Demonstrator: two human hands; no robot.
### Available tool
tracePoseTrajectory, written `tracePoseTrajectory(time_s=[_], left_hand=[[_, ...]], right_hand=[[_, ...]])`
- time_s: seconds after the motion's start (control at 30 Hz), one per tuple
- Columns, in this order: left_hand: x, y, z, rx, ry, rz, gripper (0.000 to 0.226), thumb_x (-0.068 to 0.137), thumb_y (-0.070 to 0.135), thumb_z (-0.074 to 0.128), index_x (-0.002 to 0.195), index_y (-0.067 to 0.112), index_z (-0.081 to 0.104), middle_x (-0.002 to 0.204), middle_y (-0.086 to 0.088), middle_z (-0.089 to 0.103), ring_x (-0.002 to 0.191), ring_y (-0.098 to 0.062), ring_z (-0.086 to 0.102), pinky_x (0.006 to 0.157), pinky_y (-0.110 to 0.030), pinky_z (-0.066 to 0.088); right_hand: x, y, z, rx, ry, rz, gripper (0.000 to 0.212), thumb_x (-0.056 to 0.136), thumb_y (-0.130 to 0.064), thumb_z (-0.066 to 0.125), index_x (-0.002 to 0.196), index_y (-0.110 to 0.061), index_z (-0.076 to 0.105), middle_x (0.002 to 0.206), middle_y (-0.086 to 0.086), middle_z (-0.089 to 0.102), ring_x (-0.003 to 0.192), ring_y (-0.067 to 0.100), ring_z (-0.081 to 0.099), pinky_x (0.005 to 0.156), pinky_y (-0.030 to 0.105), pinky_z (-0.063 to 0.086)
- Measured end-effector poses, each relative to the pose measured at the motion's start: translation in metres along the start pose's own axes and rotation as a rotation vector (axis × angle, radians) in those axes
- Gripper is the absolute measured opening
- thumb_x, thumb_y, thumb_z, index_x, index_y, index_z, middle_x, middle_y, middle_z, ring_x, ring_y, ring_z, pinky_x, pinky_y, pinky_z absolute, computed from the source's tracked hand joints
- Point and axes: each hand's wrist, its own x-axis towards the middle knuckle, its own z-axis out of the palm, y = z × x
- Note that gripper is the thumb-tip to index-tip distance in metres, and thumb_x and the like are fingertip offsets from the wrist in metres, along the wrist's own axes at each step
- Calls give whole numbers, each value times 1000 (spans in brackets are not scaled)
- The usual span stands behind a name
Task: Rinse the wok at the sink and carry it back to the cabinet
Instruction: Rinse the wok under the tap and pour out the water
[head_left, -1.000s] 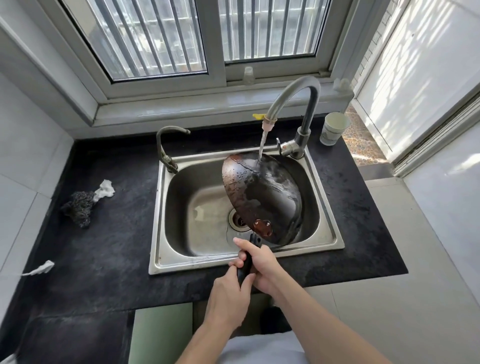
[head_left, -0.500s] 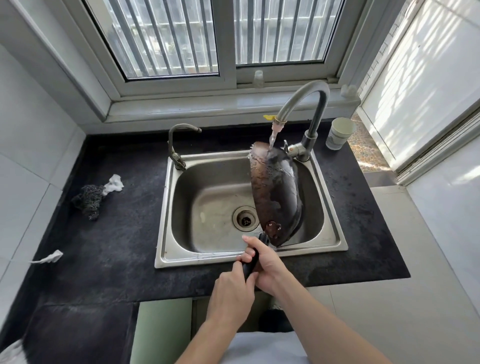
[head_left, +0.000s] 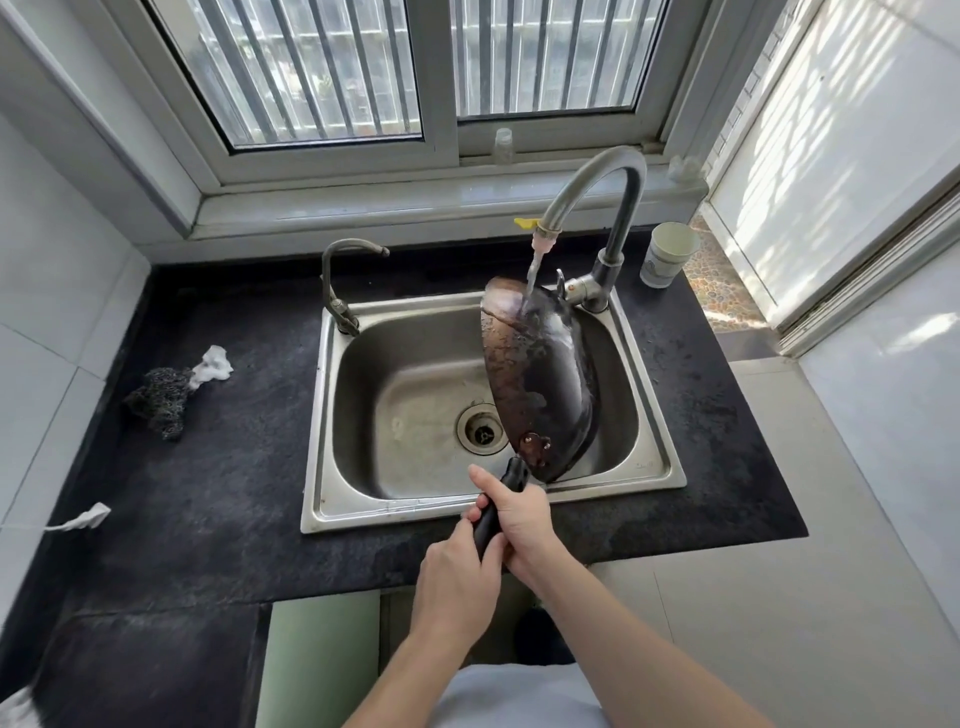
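Note:
The dark, worn wok (head_left: 540, 374) stands tilted almost on edge over the right half of the steel sink (head_left: 332, 499), its inside turned left. Water runs from the tall curved tap (head_left: 613, 176) onto the wok's upper rim. The black handle (head_left: 493, 514) points toward me over the sink's front edge. My right hand (head_left: 524, 525) is wrapped around the handle near the wok. My left hand (head_left: 457, 582) grips the handle's near end, just below the right hand. Both hands hold the wok up.
A second, smaller tap (head_left: 337, 280) stands at the sink's back left. The drain (head_left: 480, 428) lies open in the basin. A paper cup (head_left: 667, 254) sits on the black counter (head_left: 208, 467) at the back right. A dark scourer (head_left: 158, 395) and white scraps lie left.
The wok has turned from showing its wide inside to standing nearly on edge, its rim now further under the water stream. Both hands stay on the handle.

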Motion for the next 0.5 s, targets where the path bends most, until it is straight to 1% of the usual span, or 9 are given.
tracePoseTrajectory(time_s=[0.07,0.1,0.17,0.23,0.3,0.37,0.4,0.5], left_hand=[[1,-1,1,-5,-8,-19,36,95,43,49,119,19,61,97,-1,73,83,-17,67,71,-35,56],[2,-2,3,-1,-11,-23,35,95,42,49,116,18,63,95,0,73,79,-15,65,68,-33,55],[2,-3,4,13,-14,-15,34,96,40,49,112,15,65,92,1,71,69,-10,58,59,-25,47],[2,-4,5,15,-10,-11,34,97,39,48,116,16,64,92,2,71,68,-7,57,54,-19,42],[2,-5,6,2,-14,-20,35,97,40,48,118,17,63,92,3,71,71,-9,62,57,-20,48],[3,-5,6,-10,-24,-30,36,96,40,48,121,18,62,94,2,72,76,-10,65,63,-26,54],[3,-6,6,-18,-27,-30,37,96,40,48,123,18,61,97,1,73,78,-11,65,64,-26,53],[5,-7,4,-44,-38,-29,40,97,37,48,129,16,58,106,-2,72,80,-11,60,64,-21,43]], right_hand=[[-1,0,1,-15,19,-8,32,86,-11,78,72,-9,49,56,7,55,47,20,55,52,33,52],[-1,0,1,-30,39,-13,31,87,-10,77,74,-8,49,56,7,55,46,20,55,51,33,52],[-1,0,1,-66,78,-26,28,88,-8,75,76,-6,50,56,7,56,47,20,57,52,33,52],[1,2,1,-95,98,-32,27,88,-10,75,76,-5,52,57,8,58,48,21,58,54,34,53],[2,4,1,-119,113,-40,26,88,-11,74,74,-4,54,57,8,59,50,22,59,57,35,53],[3,5,1,-140,124,-51,28,88,-12,74,68,-4,55,57,8,59,50,22,59,59,36,53],[3,5,1,-149,129,-55,29,88,-11,74,66,-4,56,56,8,59,50,22,60,59,36,53],[2,6,3,-173,144,-74,30,89,-8,72,64,-4,55,56,10,58,48,22,60,56,35,52]])
